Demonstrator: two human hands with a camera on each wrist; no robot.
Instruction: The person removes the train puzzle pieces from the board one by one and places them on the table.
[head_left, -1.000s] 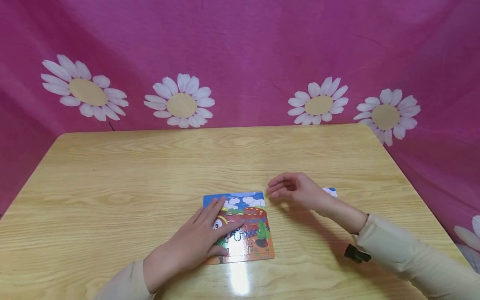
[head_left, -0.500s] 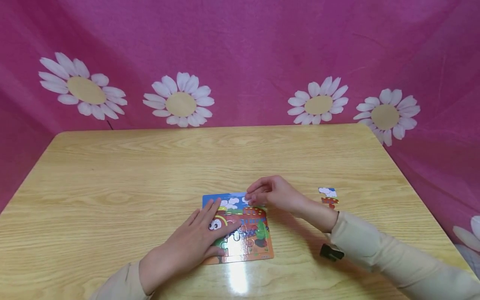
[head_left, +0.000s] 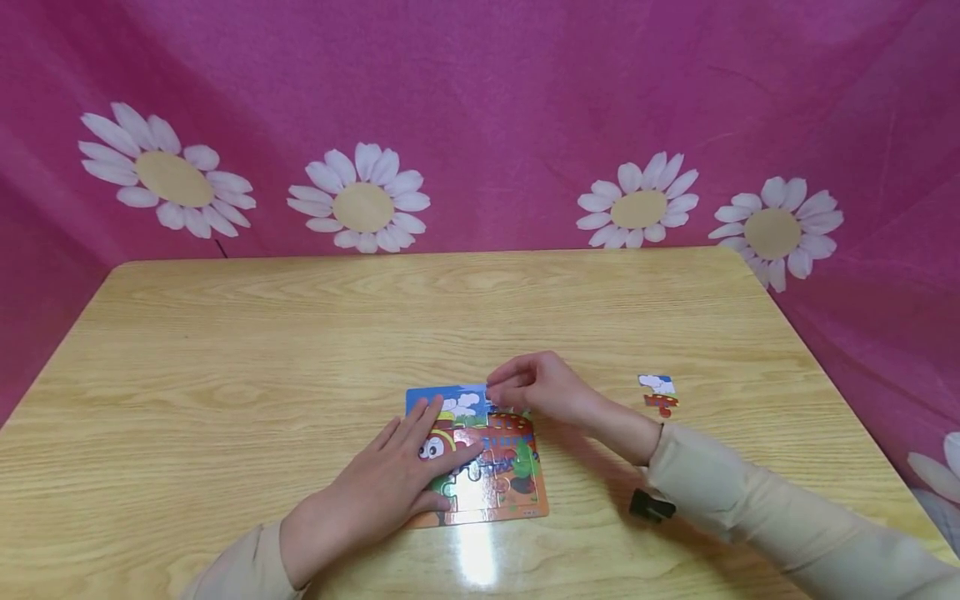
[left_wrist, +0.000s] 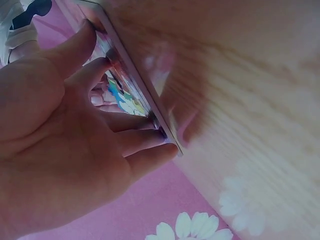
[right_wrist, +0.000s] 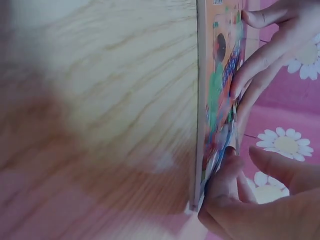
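A jigsaw puzzle in a flat tray lies on the table, showing a red cartoon figure under a blue sky with clouds. My left hand rests on its left part, fingers spread and fairly straight. In the left wrist view those fingers reach the tray's far edge. At the top right of the picture, my right hand has curled fingers and pinches a puzzle piece, which stands tilted from the board in the right wrist view. The right hand hides part of that corner.
Two loose puzzle pieces, one with a cloud and one red, lie on the table to the right. The wooden table ends at a pink curtain with daisies. A black clip hangs by the right sleeve.
My right hand has moved left from beside the puzzle onto its top right corner, uncovering the loose pieces. A piece there now looks raised. The left hand has stayed on the puzzle.
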